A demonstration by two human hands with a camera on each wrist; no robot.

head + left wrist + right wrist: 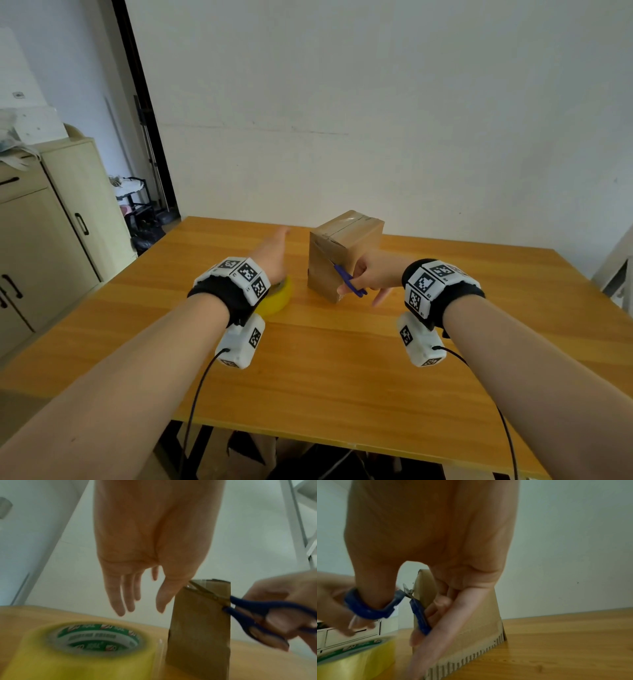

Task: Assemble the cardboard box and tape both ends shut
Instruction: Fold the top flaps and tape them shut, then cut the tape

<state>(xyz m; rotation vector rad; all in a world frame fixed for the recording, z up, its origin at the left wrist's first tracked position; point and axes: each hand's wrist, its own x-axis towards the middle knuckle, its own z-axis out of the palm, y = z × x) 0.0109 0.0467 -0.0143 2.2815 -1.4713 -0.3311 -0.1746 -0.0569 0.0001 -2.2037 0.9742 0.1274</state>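
The cardboard box (344, 255) stands upright on the wooden table (342, 359), long axis vertical, near the far middle of the top; its upper end is closed with glossy tape along the seam, one corner edge turned toward the camera; in the right wrist view the fluted cut edge of the bottom rests on the wood. The roll of yellow tape (277, 298) lies flat just left of the box, core opening facing up, green print on the inner ring; whether it touches the box cannot be told. The blue-handled scissors (349, 279) slant up and to the left, blades against the box's near upper corner where the tape hangs over, handles low and to the right.

The right hand (371, 274) grips the scissors, thumb through one loop and fingers curled round the other; the left hand (272, 255) hovers over the roll, palm down, fingers straight and slightly apart, holding nothing; both forearms reach forward, each wrist strapped with a marker-covered band.

Behind the table stands a plain white wall (376, 102); a pale wooden cabinet (51, 222) sits at the left.
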